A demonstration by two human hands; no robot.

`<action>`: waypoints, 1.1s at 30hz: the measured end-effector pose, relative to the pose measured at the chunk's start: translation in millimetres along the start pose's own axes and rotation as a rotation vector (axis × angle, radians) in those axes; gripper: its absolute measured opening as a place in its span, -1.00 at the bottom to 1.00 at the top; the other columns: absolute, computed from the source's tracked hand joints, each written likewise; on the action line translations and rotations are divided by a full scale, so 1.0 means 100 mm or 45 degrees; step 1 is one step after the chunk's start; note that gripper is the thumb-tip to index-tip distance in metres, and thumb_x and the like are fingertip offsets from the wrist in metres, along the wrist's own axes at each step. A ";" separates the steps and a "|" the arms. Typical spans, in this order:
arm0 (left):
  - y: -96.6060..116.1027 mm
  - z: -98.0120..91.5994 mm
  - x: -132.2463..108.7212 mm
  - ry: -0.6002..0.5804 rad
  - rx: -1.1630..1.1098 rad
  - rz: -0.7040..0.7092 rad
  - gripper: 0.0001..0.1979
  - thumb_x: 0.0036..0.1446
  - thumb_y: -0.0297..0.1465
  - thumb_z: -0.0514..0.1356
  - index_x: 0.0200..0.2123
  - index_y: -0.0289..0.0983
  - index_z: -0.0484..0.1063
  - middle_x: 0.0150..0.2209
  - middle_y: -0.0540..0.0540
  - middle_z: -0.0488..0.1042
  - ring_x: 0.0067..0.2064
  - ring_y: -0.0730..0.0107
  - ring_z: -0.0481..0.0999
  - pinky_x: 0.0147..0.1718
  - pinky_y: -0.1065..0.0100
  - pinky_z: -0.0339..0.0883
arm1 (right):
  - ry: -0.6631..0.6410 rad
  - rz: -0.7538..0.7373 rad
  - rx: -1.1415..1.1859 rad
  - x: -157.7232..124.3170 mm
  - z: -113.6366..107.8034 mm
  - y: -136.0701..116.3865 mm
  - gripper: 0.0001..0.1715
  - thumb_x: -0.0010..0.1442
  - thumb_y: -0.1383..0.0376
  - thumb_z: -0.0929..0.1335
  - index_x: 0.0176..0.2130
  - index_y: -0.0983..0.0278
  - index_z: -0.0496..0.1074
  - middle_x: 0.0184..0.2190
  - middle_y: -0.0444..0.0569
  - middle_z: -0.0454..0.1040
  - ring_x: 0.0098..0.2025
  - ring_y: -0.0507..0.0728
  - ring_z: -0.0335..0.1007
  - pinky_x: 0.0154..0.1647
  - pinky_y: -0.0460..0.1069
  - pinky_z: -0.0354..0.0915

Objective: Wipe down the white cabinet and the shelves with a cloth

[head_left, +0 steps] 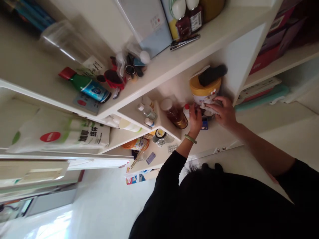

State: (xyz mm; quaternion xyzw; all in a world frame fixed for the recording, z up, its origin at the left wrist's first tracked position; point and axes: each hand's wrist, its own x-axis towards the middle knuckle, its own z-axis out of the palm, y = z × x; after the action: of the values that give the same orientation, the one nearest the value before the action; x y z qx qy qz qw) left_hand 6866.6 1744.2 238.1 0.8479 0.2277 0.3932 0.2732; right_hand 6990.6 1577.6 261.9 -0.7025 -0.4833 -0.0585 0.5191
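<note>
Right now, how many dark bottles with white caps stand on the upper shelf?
2: a bottle and a second bottle, side by side near the picture's top edge; others may be hidden.

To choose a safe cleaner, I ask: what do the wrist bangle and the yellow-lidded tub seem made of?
The bangle looks like polished jade or glass: smooth, glossy green. The tub seems moulded plastic, with a shiny yellow lid and printed label.

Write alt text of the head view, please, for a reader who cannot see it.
A person's left hand and right hand hold a white cloth at a yellow-lidded tub on a white shelf. A green bangle circles the left wrist; bottles crowd nearby shelves.
</note>
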 end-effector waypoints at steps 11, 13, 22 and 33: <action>0.01 -0.35 -0.25 -0.233 0.142 0.054 0.12 0.27 -0.09 0.66 0.69 -0.29 0.23 0.64 -0.56 0.36 0.71 -0.29 0.36 0.68 -0.27 0.32 | 0.030 0.222 0.062 -0.35 0.28 0.33 -0.28 0.14 0.35 0.38 0.25 0.07 0.67 0.38 0.10 0.48 0.46 0.43 0.50 0.60 0.48 0.42; 0.22 -0.35 -0.26 -0.133 0.180 0.058 0.17 0.27 -0.07 0.67 0.70 -0.29 0.18 0.65 -0.57 0.34 0.73 -0.33 0.31 0.68 -0.32 0.30 | 0.081 0.255 0.088 -0.33 0.22 0.25 -0.32 0.18 0.35 0.37 0.25 0.11 0.67 0.37 0.16 0.51 0.45 0.44 0.53 0.62 0.47 0.40; 1.06 -0.29 0.96 0.045 0.164 0.543 -0.26 0.51 -0.13 0.50 0.56 -0.25 0.38 0.64 -0.43 0.37 0.74 -0.24 0.26 0.75 -0.33 0.15 | 0.159 0.342 0.182 -0.41 -0.11 0.01 -0.45 0.27 0.24 0.38 0.20 0.09 0.66 0.35 0.21 0.61 0.43 0.44 0.57 0.65 0.38 0.36; 1.17 -0.34 1.66 -0.185 0.190 0.462 -0.72 0.58 -0.64 0.21 0.23 -0.38 0.60 0.31 -0.32 0.67 0.41 -0.06 0.66 0.53 -0.15 0.50 | 0.182 0.455 0.244 -0.89 -0.32 0.14 -0.39 0.24 0.14 0.43 0.24 -0.17 0.70 0.40 0.06 0.62 0.53 0.50 0.55 0.67 0.43 0.32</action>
State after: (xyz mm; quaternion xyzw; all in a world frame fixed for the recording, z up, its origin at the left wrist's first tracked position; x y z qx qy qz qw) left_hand 6957.1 1766.3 422.3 0.9190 0.0793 0.3558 0.1500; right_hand 6967.2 1497.8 215.1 -0.7186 -0.3163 0.0310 0.6186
